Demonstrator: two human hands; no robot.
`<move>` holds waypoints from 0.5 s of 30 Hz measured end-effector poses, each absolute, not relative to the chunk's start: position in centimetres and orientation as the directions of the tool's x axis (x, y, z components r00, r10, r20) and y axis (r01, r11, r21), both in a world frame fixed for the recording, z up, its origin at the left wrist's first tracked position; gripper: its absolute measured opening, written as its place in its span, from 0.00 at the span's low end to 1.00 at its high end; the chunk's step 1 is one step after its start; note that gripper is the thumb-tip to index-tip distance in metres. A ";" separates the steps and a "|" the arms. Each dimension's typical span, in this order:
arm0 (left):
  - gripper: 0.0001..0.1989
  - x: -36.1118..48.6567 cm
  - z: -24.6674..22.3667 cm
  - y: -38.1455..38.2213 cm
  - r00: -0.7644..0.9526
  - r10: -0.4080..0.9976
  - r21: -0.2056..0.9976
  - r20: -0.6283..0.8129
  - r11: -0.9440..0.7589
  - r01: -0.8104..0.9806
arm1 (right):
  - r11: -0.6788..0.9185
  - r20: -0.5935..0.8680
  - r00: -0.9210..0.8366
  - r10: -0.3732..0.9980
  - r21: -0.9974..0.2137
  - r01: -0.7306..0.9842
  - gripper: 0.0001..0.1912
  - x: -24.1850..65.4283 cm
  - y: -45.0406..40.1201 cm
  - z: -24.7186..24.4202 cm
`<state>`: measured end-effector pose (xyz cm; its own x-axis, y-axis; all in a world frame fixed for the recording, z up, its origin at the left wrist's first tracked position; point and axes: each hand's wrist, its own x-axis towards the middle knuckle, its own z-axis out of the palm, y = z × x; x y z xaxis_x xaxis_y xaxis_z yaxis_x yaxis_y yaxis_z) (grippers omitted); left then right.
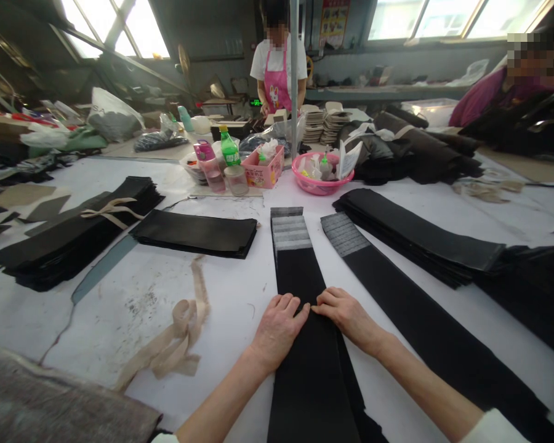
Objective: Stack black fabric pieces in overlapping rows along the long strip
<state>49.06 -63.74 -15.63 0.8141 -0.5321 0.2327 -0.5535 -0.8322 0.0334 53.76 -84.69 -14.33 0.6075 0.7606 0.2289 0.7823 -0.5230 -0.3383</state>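
A long black strip (305, 375) of sheet material runs away from me on the white table, on top of other strips with staggered grey ends (290, 231). My left hand (281, 326) rests on its left side, fingers curled and thumb reaching inward. At the strip's right edge, my right hand (344, 312) has thumb and forefinger pinched together on the material. The two thumbs nearly meet over the strip. To the right lies a second long black strip pile (410, 301), its far end also grey; neither hand touches it.
Black stacks lie left (194, 232) and right (420, 231), with a tied bundle (74, 234) farther left. A beige cloth band (182, 332) curls on the table. Behind stand a pink basin (321, 184), a pink box (264, 169) and a green bottle (229, 147). Two people are beyond.
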 end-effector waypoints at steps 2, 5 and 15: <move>0.16 49.0 -15.5 -63.8 0.815 -0.533 0.028 0.226 -0.833 -0.553 | -0.524 0.228 0.598 0.768 -0.314 0.792 0.10 53.8 -84.8 -14.1; 0.16 49.0 -15.3 -63.8 0.816 -0.537 0.016 0.214 -0.833 -0.553 | -0.506 0.219 0.579 0.785 -0.313 0.804 0.10 54.0 -85.1 -13.9; 0.16 48.9 -15.1 -64.0 0.817 -0.545 0.000 0.188 -0.832 -0.555 | -0.508 0.191 0.585 0.789 -0.335 0.794 0.12 53.9 -86.3 -13.9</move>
<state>48.90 -63.97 -15.08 0.8173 -0.5448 0.1877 -0.5546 -0.8321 -0.0004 53.93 -86.31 -13.88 0.5846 0.7886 0.1906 0.7938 -0.5075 -0.3351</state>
